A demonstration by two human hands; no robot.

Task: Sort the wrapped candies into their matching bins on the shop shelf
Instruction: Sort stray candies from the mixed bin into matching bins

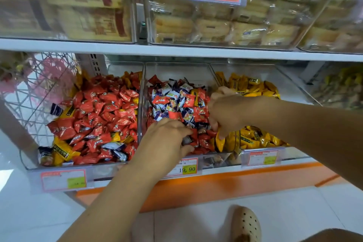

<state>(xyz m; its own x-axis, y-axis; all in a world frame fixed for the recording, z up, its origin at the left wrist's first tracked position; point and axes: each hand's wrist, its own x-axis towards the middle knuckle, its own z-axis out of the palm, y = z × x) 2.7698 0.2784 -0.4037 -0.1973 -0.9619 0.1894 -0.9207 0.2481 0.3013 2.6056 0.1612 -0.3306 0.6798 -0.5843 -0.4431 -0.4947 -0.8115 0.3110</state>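
Observation:
Three clear bins stand side by side on the lower shelf. The left bin (140, 92) holds mostly red candies (102, 116), with a few yellow (62, 151) and purple-white ones (115, 146) mixed in. In the middle bin (176, 68), purple-white candies (172, 102) and red ones lie mixed. The right bin (290, 88) holds yellow candies (253, 88). My left hand (167, 139) reaches into the front of the middle bin, thumb and fingers closing around a dark wrapped candy (186, 140). My right hand (224, 110) hovers over the divider between the middle and right bins, fingers curled downward; what they hold is hidden.
Price tags (185, 168) hang on the bin fronts above an orange shelf base (216, 186). The upper shelf (176, 50) carries clear boxes of wrapped cakes (216, 25). A wire basket (35, 92) stands at the left. A foot in a beige clog (245, 224) is on the white tiled floor.

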